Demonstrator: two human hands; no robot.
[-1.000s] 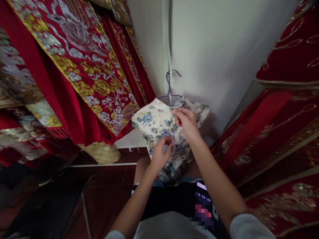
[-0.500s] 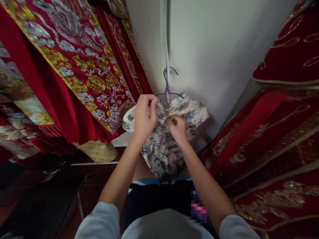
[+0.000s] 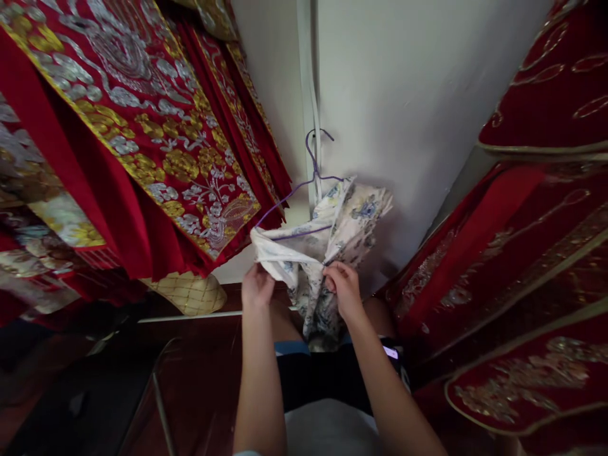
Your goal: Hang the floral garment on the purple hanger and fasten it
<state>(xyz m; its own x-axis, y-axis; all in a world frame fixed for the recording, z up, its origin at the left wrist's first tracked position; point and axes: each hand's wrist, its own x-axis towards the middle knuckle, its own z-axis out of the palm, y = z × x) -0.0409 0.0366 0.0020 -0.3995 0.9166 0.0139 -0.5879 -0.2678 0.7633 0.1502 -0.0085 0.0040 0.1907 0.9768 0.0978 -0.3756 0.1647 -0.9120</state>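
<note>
A pale floral garment (image 3: 358, 218) hangs partly on a purple wire hanger (image 3: 291, 194), its right side over the hanger's right arm. The hanger's left arm is bare down to its tip, where the cloth lies. My left hand (image 3: 258, 286) pinches the garment's left edge just below that tip. My right hand (image 3: 342, 284) is closed on the cloth near the middle of the front opening. The lower part of the garment droops in folds between my hands, over my lap.
Red embroidered cloths (image 3: 180, 158) hang at the left, and more red cloths (image 3: 494, 253) are at the right. Behind the hanger is a pale wall (image 3: 380, 82) with a white strip. A phone (image 3: 390, 352) lies by my right thigh.
My left hand has moved down and left and now grips the garment's left side. My right hand has moved lower with the cloth. More of the hanger's left arm shows.
</note>
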